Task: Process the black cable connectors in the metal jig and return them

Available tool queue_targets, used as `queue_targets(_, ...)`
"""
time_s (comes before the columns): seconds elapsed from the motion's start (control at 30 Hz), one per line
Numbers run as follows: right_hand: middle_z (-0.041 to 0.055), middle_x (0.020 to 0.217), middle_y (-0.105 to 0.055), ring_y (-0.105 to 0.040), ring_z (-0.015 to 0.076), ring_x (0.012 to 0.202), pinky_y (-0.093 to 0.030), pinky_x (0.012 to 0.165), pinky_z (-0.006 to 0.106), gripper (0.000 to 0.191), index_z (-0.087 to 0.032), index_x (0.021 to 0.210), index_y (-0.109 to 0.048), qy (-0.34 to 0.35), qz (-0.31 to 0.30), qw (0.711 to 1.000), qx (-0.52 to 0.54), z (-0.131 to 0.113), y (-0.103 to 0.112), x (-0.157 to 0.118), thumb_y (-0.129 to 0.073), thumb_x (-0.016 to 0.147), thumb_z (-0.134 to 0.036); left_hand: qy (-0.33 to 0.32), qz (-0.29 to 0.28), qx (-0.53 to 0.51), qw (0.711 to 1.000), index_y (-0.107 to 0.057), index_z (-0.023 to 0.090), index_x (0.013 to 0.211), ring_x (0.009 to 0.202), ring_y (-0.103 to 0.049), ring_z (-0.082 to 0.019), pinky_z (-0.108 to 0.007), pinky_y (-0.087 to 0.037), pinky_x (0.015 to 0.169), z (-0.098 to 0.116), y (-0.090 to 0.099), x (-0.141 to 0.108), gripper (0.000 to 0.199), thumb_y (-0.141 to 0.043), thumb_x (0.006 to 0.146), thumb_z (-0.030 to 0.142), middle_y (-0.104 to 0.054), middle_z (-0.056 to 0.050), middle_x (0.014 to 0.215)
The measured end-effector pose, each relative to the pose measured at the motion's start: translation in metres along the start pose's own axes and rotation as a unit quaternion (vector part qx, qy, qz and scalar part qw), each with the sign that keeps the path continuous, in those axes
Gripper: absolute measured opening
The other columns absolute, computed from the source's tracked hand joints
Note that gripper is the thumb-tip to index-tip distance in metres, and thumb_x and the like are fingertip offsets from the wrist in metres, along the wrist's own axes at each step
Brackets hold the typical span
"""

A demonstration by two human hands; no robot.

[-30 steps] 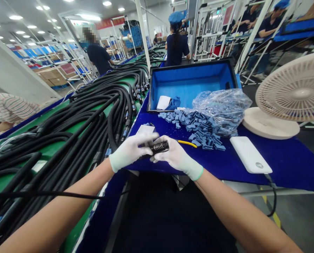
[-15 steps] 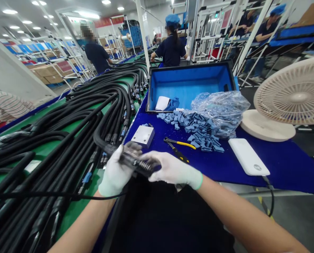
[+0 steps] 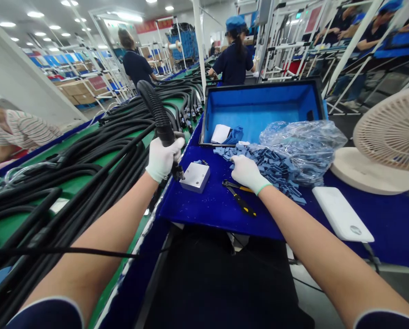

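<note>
My left hand (image 3: 164, 157), in a white glove, is wrapped round a thick black corrugated hose (image 3: 156, 107). The hose's lower end, with a metal-looking spring part, points down beside a silver metal block (image 3: 196, 177). My right hand (image 3: 247, 172), also gloved, is at the left part of a pile of small blue clips (image 3: 273, 164). Its fingers are bent together at the pile's edge; whatever lies between them is too small to make out. Pliers (image 3: 239, 197) with yellow and black handles lie just below my right hand.
Many black hoses (image 3: 98, 160) cover the green bench on the left. A blue crate (image 3: 259, 109) stands behind the clips, with a clear plastic bag (image 3: 302, 146) before it. A white power bank (image 3: 341, 212) and a fan (image 3: 393, 132) are right. People work farther back and left.
My left hand has moved up and forward, raising the hose. My right hand has let go of the hose end and moved right to the blue clips. The view has shifted slightly left.
</note>
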State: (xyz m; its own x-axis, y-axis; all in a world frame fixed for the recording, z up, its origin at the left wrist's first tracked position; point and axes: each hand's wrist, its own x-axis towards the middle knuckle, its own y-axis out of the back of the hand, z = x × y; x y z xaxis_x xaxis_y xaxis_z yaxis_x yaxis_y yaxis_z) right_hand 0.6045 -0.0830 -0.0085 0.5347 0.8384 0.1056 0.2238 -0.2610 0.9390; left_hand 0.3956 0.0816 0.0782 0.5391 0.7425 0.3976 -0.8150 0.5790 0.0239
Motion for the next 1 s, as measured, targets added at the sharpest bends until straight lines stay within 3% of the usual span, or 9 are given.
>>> queue_targets(0.13,0.011,0.106,-0.075,-0.068,0.0236,0.099,-0.047,0.089,0.029,0.028,-0.016,0.11,-0.075,0.067,-0.01,0.996,0.053,0.003,0.005,-0.003,-0.066,0.087,-0.028,0.017,-0.013,0.011,1.0,-0.066,0.015,0.094,0.041,-0.035,-0.008,-0.025,-0.034,0.044,-0.02,-0.004,0.003,0.023,-0.073,0.078,0.03,-0.042,0.008,0.05)
queue_targets(0.27,0.006,0.083,-0.073,-0.064,0.0197,0.078,-0.044,0.072,0.028,0.03,-0.015,0.094,-0.073,0.127,0.004,0.976,0.174,-0.025,0.013,-0.003,-0.069,0.087,-0.044,0.003,0.034,0.096,0.995,-0.066,0.016,0.093,0.045,-0.042,-0.01,-0.027,-0.036,0.047,-0.026,-0.006,-0.002,0.022,-0.073,0.079,0.031,-0.05,0.004,0.055)
queue_targets(0.33,0.0038,0.081,-0.072,-0.062,0.0172,0.073,-0.042,0.069,0.027,0.026,-0.016,0.094,-0.072,0.168,-0.01,0.957,0.235,-0.049,0.015,-0.001,-0.066,0.089,-0.041,0.011,0.029,0.139,0.99,-0.066,0.015,0.092,0.049,-0.046,-0.012,-0.028,-0.04,0.051,-0.025,-0.006,0.0,0.021,-0.073,0.079,0.031,-0.055,0.003,0.057)
queue_targets(0.47,-0.0012,0.07,-0.067,-0.059,0.0123,0.064,-0.04,0.065,0.023,0.013,-0.016,0.085,-0.066,0.234,-0.062,0.92,0.308,-0.094,0.011,0.01,-0.061,0.092,-0.026,0.022,-0.042,0.168,0.985,-0.069,0.014,0.097,0.065,-0.058,-0.016,-0.031,-0.049,0.068,-0.021,0.005,0.007,0.023,-0.07,0.08,0.031,-0.065,-0.001,0.071)
queue_targets(0.6,-0.0053,0.063,-0.057,-0.051,0.0078,0.06,-0.034,0.061,0.021,0.022,-0.014,0.077,-0.064,0.249,-0.07,0.913,0.314,-0.117,0.0,0.026,-0.064,0.092,-0.031,0.008,-0.056,0.173,0.983,-0.07,0.014,0.103,0.088,-0.063,-0.019,-0.034,-0.05,0.086,-0.022,0.015,0.009,0.031,-0.073,0.079,0.033,-0.071,-0.006,0.097)
queue_targets(0.67,-0.0052,0.063,-0.057,-0.049,0.0071,0.061,-0.033,0.061,0.021,0.029,-0.012,0.074,-0.065,0.25,-0.075,0.914,0.309,-0.12,-0.006,0.033,-0.065,0.091,-0.036,0.021,-0.057,0.144,0.988,-0.07,0.013,0.106,0.087,-0.063,-0.019,-0.034,-0.051,0.085,-0.026,0.014,0.009,0.034,-0.073,0.078,0.033,-0.071,-0.007,0.098)
queue_targets(0.8,-0.0028,0.064,-0.062,-0.051,0.0084,0.06,-0.035,0.059,0.022,0.039,-0.011,0.077,-0.072,0.242,-0.101,0.917,0.3,-0.12,-0.009,0.041,-0.066,0.09,-0.047,0.056,-0.096,0.076,0.991,-0.066,0.013,0.106,0.072,-0.06,-0.017,-0.032,-0.051,0.072,-0.027,0.011,0.007,0.038,-0.074,0.081,0.04,-0.066,-0.004,0.081)
queue_targets(0.9,0.0007,0.067,-0.068,-0.055,0.0115,0.06,-0.038,0.058,0.024,0.045,-0.013,0.078,-0.076,0.232,-0.119,0.92,0.292,-0.113,-0.006,0.036,-0.069,0.086,-0.056,0.055,-0.068,0.118,0.989,-0.063,0.013,0.099,0.072,-0.061,-0.017,-0.033,-0.051,0.071,-0.013,0.044,0.004,0.04,-0.069,0.086,0.051,-0.067,-0.006,0.082)
queue_targets(1.0,0.0048,0.082,-0.076,-0.064,0.0154,0.071,-0.046,0.066,0.025,0.036,-0.015,0.09,-0.079,0.239,-0.111,0.916,0.302,-0.102,-0.006,0.026,-0.068,0.089,-0.049,0.066,0.049,0.174,0.981,-0.058,0.014,0.107,0.071,-0.061,-0.018,-0.035,-0.05,0.069,0.014,0.127,-0.011,0.041,-0.06,0.091,0.052,-0.069,-0.011,0.097)
